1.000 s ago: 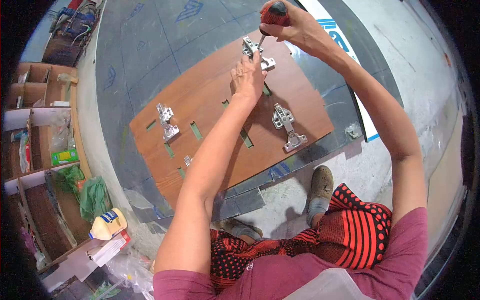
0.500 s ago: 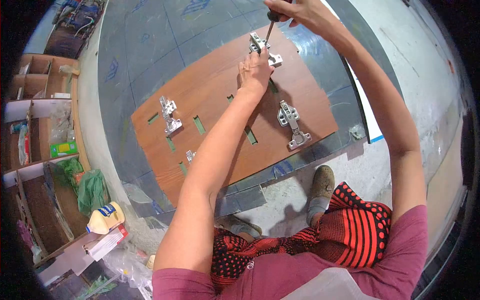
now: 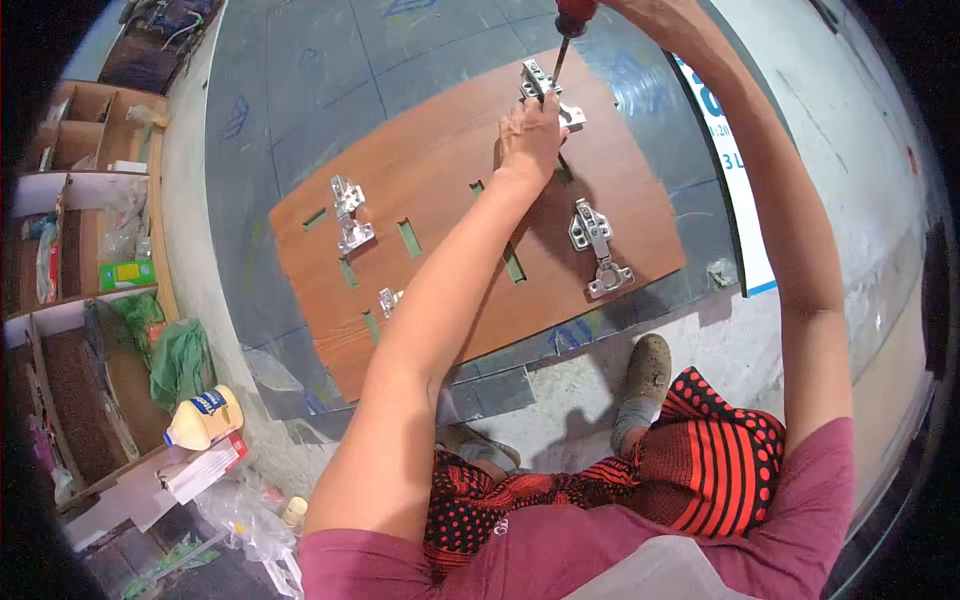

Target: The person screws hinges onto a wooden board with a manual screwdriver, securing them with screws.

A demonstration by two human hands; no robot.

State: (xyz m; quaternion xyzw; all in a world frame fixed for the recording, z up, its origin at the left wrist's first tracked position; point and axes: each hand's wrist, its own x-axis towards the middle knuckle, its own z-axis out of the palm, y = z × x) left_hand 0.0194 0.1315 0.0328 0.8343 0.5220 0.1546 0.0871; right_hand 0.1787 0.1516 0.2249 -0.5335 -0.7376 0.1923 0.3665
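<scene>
Head camera shows me the hinge (image 3: 536, 74) on the board (image 3: 420, 170), near its far right corner. My right hand (image 3: 635, 8) is above this corner and holds the driver (image 3: 576, 12) by the handle, although its fingers are partly out of view. My left hand (image 3: 530, 140) rests at the near side of the hinge, fingers bent and close together; whether they pinch the shaft or only press the metal, I cannot tell.

I judge a slip as the main risk: the shaft is tilted, and if its tip jumps sideways, it may hit the left hand or scratch the board. The hinge could also turn, if it is pressed too weakly.

Three other hinges (image 3: 600, 245) lie on the board, two toward its left and one at its near right, among green slots (image 3: 410, 238). Under the board is a dark sheet (image 3: 320, 100), reaching past its edges. Right of the board I see a white panel (image 3: 735, 190); well to its left, a shelf (image 3: 158, 215) and a bottle (image 3: 205, 418).
</scene>
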